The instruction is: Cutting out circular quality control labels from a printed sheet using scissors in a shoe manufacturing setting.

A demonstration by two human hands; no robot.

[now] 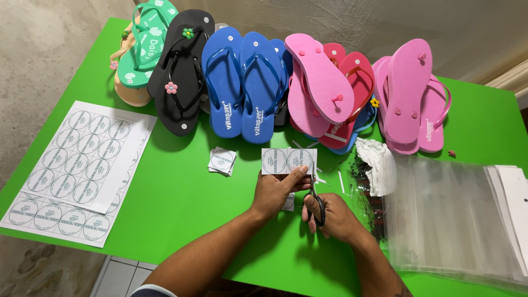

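Observation:
My left hand (278, 190) pinches a short paper strip (286, 161) printed with two round labels, held just above the green table (181, 198). My right hand (333, 217) has its fingers through the black handles of a pair of scissors (314, 195), whose blades point up into the strip's right part. A small stack of cut square labels (222, 161) lies on the table to the left of the strip. Thin paper offcuts (330, 179) are scattered right of the scissors.
Sheets of round printed labels (82, 170) lie at the table's left. Flip-flops line the back: green (146, 44), black (184, 74), blue (242, 82), pink (407, 91). Clear plastic bags (451, 214), white cards (514, 192) and crumpled white paper (379, 162) sit at right.

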